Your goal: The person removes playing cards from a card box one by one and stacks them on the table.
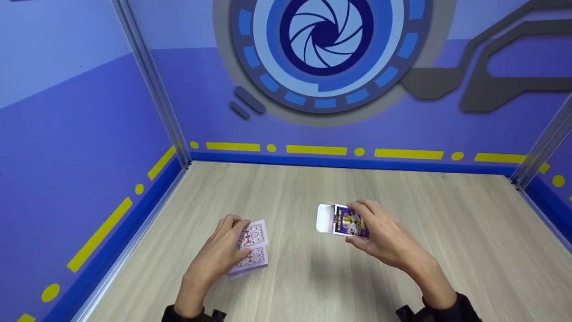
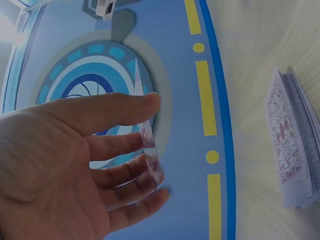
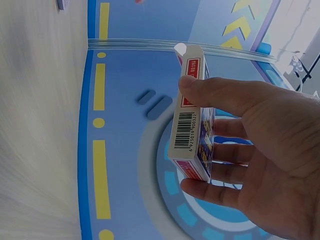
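Note:
My left hand (image 1: pixel 216 255) pinches a thin patterned playing card (image 2: pixel 146 132) between thumb and fingers; whether it is one card or a few I cannot tell. Below and apart from it, a deck of playing cards (image 2: pixel 282 135) with red-and-white backs lies on the table, partly covered by the hand in the head view. To the right, my right hand (image 1: pixel 386 235) grips a purple-and-white card box (image 1: pixel 351 221) above the table. The box's white end flap (image 1: pixel 325 218) is folded out toward the left. A barcode side of the box faces the right wrist camera; its inside is hidden.
A light wood-grain table (image 1: pixel 295 192) lies under both hands. Blue printed panels (image 1: pixel 178 89) with yellow dashes enclose it at the back and sides, joined by metal corner posts (image 1: pixel 152 76).

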{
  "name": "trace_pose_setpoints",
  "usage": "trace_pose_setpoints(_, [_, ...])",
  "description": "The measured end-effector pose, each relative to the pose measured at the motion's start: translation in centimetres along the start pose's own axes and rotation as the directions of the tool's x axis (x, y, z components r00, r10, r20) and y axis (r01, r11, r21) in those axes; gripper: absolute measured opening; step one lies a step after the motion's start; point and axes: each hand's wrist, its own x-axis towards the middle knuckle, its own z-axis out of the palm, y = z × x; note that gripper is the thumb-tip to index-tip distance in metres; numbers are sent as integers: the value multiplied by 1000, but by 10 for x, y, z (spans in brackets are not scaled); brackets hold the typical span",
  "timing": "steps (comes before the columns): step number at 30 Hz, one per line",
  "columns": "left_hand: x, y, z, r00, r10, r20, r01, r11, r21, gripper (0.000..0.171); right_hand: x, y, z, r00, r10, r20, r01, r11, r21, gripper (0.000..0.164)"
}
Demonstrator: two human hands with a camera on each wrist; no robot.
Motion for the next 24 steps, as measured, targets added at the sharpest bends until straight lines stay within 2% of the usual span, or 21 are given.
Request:
trace_pose_setpoints(5, [3, -7, 7, 992, -81, 94, 83, 996, -23, 61, -1, 1, -1, 1000, -1, 2, 1, 1000, 3, 69])
trace_pose_setpoints(11, [5, -17, 20, 965, -166, 202, 176, 984, -32, 61, -1, 0, 0, 1000, 4, 6, -4, 1000, 3, 69])
trace_pose_setpoints(15, [4, -21, 27, 950, -201, 238, 216, 976, -38, 62, 0, -1, 1, 1000, 5, 14, -5, 1000, -6, 69])
trace_pose_setpoints(24, [5, -27, 37, 929, -245, 276, 266, 963, -41, 67, 0, -2, 2, 1000, 3, 25, -2, 1000, -6, 69])
